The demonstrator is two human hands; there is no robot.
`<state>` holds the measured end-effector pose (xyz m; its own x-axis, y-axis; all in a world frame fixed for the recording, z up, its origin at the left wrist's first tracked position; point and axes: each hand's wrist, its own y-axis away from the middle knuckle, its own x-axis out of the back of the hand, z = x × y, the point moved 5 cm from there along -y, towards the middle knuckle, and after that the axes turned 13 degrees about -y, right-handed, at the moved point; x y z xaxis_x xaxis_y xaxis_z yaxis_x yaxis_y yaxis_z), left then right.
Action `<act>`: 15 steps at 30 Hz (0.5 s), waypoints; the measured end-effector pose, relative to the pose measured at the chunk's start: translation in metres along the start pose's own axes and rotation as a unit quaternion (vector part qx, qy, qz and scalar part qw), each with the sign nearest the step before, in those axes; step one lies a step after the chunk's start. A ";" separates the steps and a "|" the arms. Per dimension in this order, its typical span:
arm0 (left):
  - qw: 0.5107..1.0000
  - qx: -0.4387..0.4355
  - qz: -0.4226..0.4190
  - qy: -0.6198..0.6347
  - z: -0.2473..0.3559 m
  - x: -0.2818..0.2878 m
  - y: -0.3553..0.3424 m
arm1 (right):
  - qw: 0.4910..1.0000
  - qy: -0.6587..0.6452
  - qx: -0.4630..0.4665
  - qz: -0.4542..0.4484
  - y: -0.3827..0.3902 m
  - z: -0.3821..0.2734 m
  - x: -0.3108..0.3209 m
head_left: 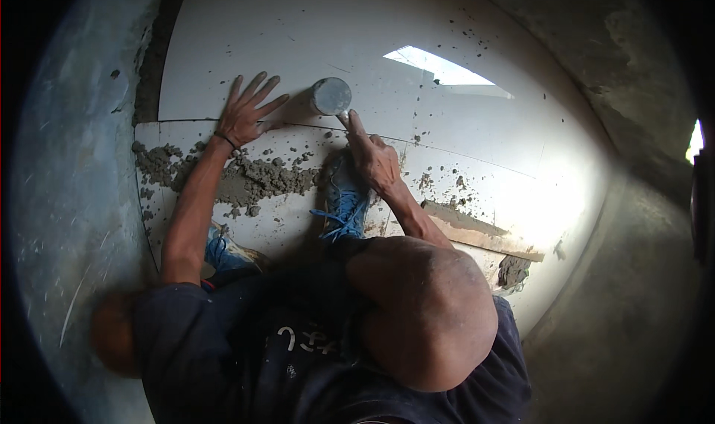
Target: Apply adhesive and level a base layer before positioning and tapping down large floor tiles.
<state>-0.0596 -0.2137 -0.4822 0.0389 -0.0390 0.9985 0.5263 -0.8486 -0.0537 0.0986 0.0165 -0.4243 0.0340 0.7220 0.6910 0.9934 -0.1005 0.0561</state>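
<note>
My left hand [244,117] lies on a large white tile [253,36] with its fingers spread, close to the tile's near edge. In my right hand [376,159] is the handle of a mallet, my fingers wrapped round it and the index finger stretched along it. The mallet's round grey head [331,96] is over the same tile, to the right of my left hand; whether it touches the surface I cannot tell. Below my left hand, a heap of crumbly grey mortar [257,182] runs across the nearer white tile [275,226].
A blue-laced shoe [346,204] of mine stands between my arms, and another shoe [223,249] is at left. A mortar-smeared wooden board [484,236] lies at right, beside a mortar lump [512,271]. A grey wall [82,163] rises along the left; crumbs dot the tiles.
</note>
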 end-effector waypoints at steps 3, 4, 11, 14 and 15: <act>1.000 -0.017 0.004 -0.005 -0.002 0.001 -0.004 | 1.000 0.006 -0.001 0.008 0.007 0.008 0.001; 0.999 -0.007 -0.007 -0.031 -0.005 -0.001 -0.008 | 1.000 0.001 0.013 0.012 0.008 0.012 0.001; 0.999 0.014 -0.005 0.033 -0.038 0.009 0.020 | 0.963 -0.172 -0.177 0.110 0.030 0.056 0.041; 0.965 0.224 0.133 0.020 -0.094 0.027 0.079 | 0.964 -0.135 -0.175 0.149 0.034 0.047 0.069; 0.930 0.322 0.177 -0.028 -0.103 0.027 0.095 | 0.971 -0.117 -0.167 0.124 0.032 0.041 0.071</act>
<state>-0.0959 -0.3493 -0.4587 0.3413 -0.2122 0.9157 0.8710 -0.2948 -0.3929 0.1377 0.0927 -0.4025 0.3310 0.7786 0.5331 0.8615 -0.4798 0.1659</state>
